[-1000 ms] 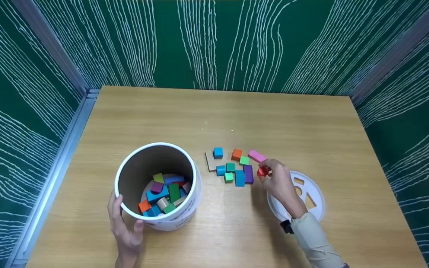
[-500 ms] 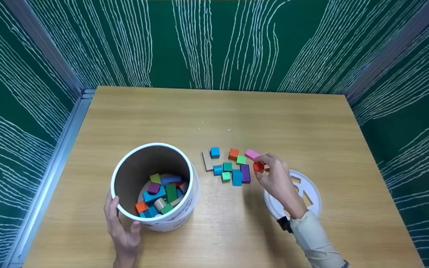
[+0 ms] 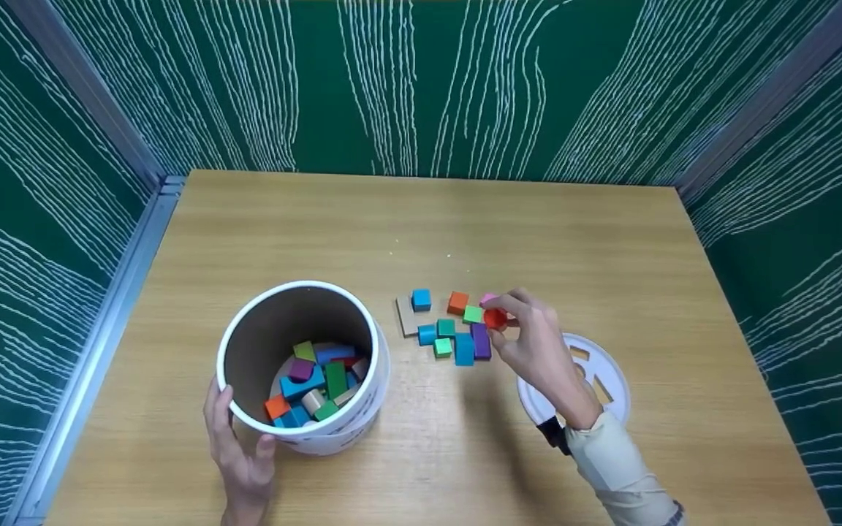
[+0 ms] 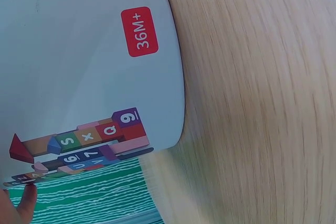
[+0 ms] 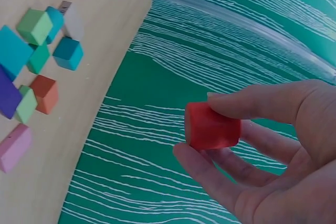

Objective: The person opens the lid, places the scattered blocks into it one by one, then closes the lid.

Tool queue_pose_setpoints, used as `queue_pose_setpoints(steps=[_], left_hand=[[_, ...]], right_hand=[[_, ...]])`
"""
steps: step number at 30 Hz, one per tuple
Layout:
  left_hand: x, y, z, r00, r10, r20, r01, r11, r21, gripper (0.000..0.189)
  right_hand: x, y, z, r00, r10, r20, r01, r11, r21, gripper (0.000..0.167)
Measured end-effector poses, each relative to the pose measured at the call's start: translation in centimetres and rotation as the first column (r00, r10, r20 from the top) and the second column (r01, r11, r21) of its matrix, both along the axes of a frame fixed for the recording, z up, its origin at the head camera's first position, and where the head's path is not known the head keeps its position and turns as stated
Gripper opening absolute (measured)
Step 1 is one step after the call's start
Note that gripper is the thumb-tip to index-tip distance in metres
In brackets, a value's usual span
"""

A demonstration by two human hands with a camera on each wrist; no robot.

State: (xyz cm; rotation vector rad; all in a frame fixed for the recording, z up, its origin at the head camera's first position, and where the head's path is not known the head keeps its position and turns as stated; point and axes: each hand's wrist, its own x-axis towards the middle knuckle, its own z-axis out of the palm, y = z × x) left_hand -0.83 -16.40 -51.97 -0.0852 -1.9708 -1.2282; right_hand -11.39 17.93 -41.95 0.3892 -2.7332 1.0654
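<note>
The red cylindrical block (image 5: 212, 125) is pinched between thumb and fingers of the right hand (image 3: 536, 349), over the table (image 3: 421, 226) near the loose blocks (image 3: 446, 328). The white bucket (image 3: 326, 443) is touched by the left hand (image 3: 243, 456), fingers and thumb apart.

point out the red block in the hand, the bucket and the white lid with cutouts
Red block (image 5: 212, 127): right wrist view, middle of its side
Bucket (image 4: 89, 66): left wrist view, plain part of its outer wall
Lid (image 3: 612, 365): head view, white surface near its rim
</note>
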Motion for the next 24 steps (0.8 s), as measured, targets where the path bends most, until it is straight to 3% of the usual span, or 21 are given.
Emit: queue_pose_setpoints(steps=[8, 18, 24], left_hand=[[0.1, 0.4, 0.9, 0.999, -0.012, -0.042, 0.012, 1.000, 0.017, 0.072], [0.0, -0.2, -0.9, 1.000, -0.001, -0.005, 0.001, 1.000, 0.016, 0.068], [0.1, -0.4, -1.2, 1.000, 0.006, 0.020, -0.006, 1.000, 0.011, 0.071]], right_hand=[[0.4, -0.9, 1.2, 0.994, 0.051, -0.092, -0.052, 0.999, -0.010, 0.032], [0.7, -2.5, 3.0, 0.977, 0.127, -0.169, -0.129, 0.992, -0.001, 0.029], [0.9, -3.3, 3.8, 0.965, 0.169, -0.201, -0.171, 0.985, 0.006, 0.031]])
